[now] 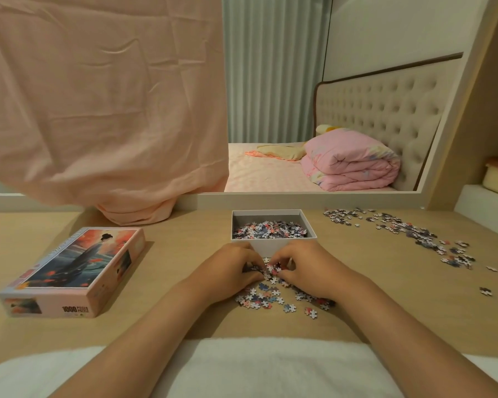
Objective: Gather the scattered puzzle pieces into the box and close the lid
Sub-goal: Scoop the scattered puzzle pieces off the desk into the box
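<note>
A white open box [273, 245] stands mid-table, part full of small puzzle pieces [269, 229]. Just in front of it lies a loose heap of pieces [273, 297]. My left hand [232, 268] and my right hand [305, 268] sit side by side on that heap, fingers curled inward and cupping pieces between them. The pieces under the palms are hidden. The box lid [78, 268], pink with a painted figure and "1000" on its side, lies picture up at the left.
A long scatter of puzzle pieces [408, 234] spreads over the right of the wooden table [184, 248]. A pink cloth [104, 110] hangs down onto the table's back left. A mirror behind reflects a bed. White fabric covers my lap.
</note>
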Demonstrator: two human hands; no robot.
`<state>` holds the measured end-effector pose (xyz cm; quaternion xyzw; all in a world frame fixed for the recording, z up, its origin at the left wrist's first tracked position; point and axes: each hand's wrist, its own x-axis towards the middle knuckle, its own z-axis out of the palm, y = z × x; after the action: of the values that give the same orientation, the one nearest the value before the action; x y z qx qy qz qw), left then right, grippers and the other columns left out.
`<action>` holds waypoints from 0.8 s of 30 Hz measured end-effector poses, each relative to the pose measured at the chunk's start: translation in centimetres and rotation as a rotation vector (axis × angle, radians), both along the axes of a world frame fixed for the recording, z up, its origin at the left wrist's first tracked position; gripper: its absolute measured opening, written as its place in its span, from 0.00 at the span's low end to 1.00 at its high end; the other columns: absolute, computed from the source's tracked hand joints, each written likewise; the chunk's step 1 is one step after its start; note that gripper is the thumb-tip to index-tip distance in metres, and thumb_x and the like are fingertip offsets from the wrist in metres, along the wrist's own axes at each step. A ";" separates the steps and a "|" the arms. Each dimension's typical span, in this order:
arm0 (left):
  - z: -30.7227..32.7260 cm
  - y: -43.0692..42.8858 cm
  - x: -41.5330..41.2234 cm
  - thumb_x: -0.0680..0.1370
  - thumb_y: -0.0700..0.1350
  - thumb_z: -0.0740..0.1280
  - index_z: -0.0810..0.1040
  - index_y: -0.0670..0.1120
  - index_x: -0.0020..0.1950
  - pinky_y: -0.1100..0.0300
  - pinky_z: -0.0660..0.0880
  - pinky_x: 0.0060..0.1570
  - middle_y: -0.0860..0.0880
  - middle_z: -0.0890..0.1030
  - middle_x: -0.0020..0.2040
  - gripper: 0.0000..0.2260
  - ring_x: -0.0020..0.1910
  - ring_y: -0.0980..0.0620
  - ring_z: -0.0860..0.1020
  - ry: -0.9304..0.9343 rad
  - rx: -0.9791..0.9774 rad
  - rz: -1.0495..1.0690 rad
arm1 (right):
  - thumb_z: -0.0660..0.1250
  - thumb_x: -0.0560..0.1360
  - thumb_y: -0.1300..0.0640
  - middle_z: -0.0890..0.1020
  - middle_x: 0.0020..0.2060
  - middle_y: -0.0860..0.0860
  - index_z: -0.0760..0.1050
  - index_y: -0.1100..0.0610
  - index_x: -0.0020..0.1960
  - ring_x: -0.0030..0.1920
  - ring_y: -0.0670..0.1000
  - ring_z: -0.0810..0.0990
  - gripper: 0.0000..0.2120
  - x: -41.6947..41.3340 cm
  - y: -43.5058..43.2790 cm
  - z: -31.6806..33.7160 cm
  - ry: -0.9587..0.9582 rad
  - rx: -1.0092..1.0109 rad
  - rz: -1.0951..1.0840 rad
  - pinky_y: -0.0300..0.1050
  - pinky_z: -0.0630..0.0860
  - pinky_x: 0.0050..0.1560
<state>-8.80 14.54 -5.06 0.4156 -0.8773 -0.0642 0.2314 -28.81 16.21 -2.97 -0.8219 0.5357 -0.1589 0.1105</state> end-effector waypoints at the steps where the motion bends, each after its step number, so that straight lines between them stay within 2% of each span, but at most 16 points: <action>1: 0.0 0.0 0.0 0.75 0.49 0.73 0.84 0.50 0.53 0.64 0.72 0.45 0.57 0.76 0.46 0.09 0.43 0.59 0.74 0.014 -0.003 -0.001 | 0.70 0.76 0.55 0.83 0.51 0.46 0.82 0.46 0.60 0.46 0.44 0.79 0.13 0.1 0.1 0.1 0.008 -0.003 0.003 0.38 0.77 0.50; 6: -0.2 -0.2 0.0 0.75 0.49 0.73 0.84 0.50 0.52 0.64 0.74 0.45 0.54 0.81 0.47 0.07 0.42 0.59 0.76 0.072 -0.017 0.007 | 0.67 0.75 0.60 0.84 0.53 0.45 0.82 0.46 0.59 0.51 0.46 0.81 0.16 0.3 0.0 0.3 0.029 0.007 -0.024 0.42 0.78 0.55; 8: 0.1 -0.4 0.1 0.74 0.48 0.73 0.85 0.51 0.49 0.66 0.74 0.44 0.56 0.82 0.44 0.05 0.42 0.60 0.77 0.151 0.003 0.021 | 0.70 0.74 0.61 0.85 0.48 0.44 0.84 0.46 0.56 0.46 0.42 0.81 0.14 0.0 -0.1 0.2 -0.079 -0.008 -0.044 0.41 0.79 0.52; 10: 0.7 -0.8 0.3 0.74 0.47 0.74 0.85 0.51 0.48 0.70 0.73 0.42 0.57 0.82 0.43 0.04 0.41 0.61 0.78 0.281 0.070 0.067 | 0.73 0.73 0.61 0.83 0.43 0.42 0.84 0.48 0.54 0.40 0.39 0.81 0.12 -0.4 -0.3 0.5 -0.239 -0.023 -0.082 0.34 0.79 0.44; 12: 1.5 -1.6 0.3 0.74 0.46 0.74 0.84 0.51 0.48 0.69 0.73 0.41 0.57 0.83 0.42 0.04 0.40 0.61 0.78 0.377 0.097 0.107 | 0.74 0.73 0.61 0.83 0.42 0.40 0.84 0.48 0.53 0.40 0.38 0.81 0.12 -0.9 -1.0 1.1 -0.366 -0.067 -0.113 0.28 0.75 0.40; 14: 2.3 -2.6 0.0 0.74 0.46 0.73 0.84 0.51 0.48 0.67 0.74 0.41 0.57 0.83 0.40 0.04 0.39 0.61 0.78 0.424 0.075 0.114 | 0.75 0.72 0.62 0.84 0.41 0.41 0.85 0.50 0.51 0.40 0.38 0.82 0.11 -1.2 -2.3 1.9 -0.466 -0.132 -0.133 0.26 0.73 0.40; 16: 3.2 -3.7 -0.8 0.75 0.46 0.73 0.84 0.49 0.48 0.71 0.72 0.37 0.57 0.83 0.39 0.04 0.36 0.62 0.77 0.444 0.047 0.126 | 0.75 0.71 0.62 0.84 0.39 0.42 0.85 0.51 0.51 0.40 0.35 0.80 0.11 -1.2 -3.8 2.8 -0.515 -0.198 -0.161 0.23 0.72 0.40; 19: 4.0 -5.7 -1.8 0.76 0.47 0.72 0.84 0.48 0.50 0.72 0.67 0.33 0.55 0.82 0.39 0.05 0.34 0.62 0.75 0.402 0.022 0.188 | 0.75 0.71 0.62 0.84 0.40 0.43 0.85 0.51 0.52 0.40 0.35 0.79 0.11 -0.9 -5.8 3.4 -0.538 -0.274 -0.178 0.21 0.70 0.39; 21: 4.1 -6.9 -2.1 0.78 0.48 0.69 0.84 0.49 0.52 0.67 0.69 0.36 0.54 0.83 0.42 0.07 0.36 0.60 0.76 0.288 0.044 0.227 | 0.74 0.73 0.62 0.85 0.45 0.47 0.84 0.52 0.55 0.42 0.39 0.80 0.12 -0.5 -7.0 3.2 -0.525 -0.268 -0.170 0.23 0.70 0.43; 24: 3.5 -7.8 -1.7 0.81 0.48 0.63 0.84 0.51 0.52 0.56 0.71 0.39 0.53 0.82 0.40 0.10 0.40 0.50 0.78 0.052 0.049 0.247 | 0.68 0.78 0.58 0.84 0.56 0.50 0.79 0.52 0.64 0.54 0.47 0.81 0.15 -0.3 -8.1 2.6 -0.385 -0.096 -0.132 0.40 0.74 0.57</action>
<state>-10.51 6.71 -1.55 0.5244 -0.8112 -0.0674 0.2500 -29.13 8.13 -0.41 -0.7437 0.5492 -0.3455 0.1609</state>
